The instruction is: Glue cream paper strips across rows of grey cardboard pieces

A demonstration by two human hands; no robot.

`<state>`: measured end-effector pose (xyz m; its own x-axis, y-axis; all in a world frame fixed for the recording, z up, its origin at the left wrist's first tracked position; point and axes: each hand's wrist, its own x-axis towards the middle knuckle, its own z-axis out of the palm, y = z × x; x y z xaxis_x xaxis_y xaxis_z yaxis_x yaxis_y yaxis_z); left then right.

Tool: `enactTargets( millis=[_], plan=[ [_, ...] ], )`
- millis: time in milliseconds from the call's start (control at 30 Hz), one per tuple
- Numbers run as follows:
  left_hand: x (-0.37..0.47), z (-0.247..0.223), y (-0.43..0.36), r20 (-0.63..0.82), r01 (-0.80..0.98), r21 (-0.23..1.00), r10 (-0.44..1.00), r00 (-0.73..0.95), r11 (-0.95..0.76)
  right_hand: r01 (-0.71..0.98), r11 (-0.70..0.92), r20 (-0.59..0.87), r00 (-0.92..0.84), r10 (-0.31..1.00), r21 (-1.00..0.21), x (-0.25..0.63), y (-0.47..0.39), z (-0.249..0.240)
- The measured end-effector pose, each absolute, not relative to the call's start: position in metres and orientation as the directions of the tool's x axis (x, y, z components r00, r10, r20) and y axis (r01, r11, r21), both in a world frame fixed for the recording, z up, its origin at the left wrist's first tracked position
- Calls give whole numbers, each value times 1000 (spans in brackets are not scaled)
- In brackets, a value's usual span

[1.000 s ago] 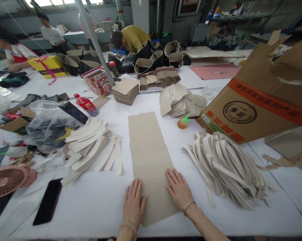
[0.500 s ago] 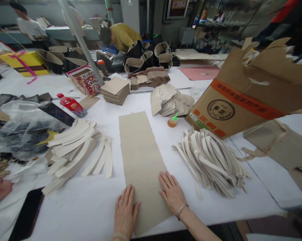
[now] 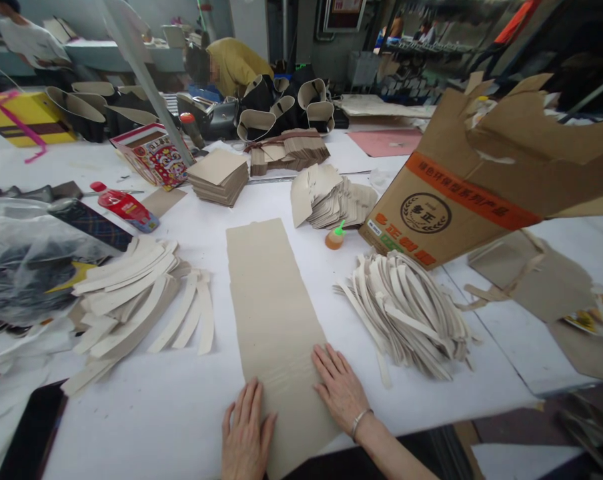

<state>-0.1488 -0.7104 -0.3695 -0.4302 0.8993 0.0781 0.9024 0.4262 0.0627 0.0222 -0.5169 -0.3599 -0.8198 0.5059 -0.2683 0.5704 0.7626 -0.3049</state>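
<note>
Bare left hand (image 3: 246,430) and braceleted right hand (image 3: 339,387), fingers together, flat, clamping nothing | long matte greige sheet (image 3: 276,320), slightly ragged edges, under both, long axis running near to far, leaning left | curved off-white strips (image 3: 126,300) left

Head view, forward-down, seemingly close

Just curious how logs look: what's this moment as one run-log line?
left hand: at left edge of beige sheet | right hand: on its right edge | pale strips: both sides of it
</note>
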Motion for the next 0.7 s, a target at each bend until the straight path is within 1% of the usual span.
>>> enactTargets(
  millis=[200,700],
  plan=[
    [-145,-368,-712,70,895,80,893,-444,438,562,773,-252,-826,504,-294,25,-518,-359],
    [-141,-366,-721,66,900,51,898,-435,432,569,775,-244,-821,516,-277,30,-529,-363]
  ],
)
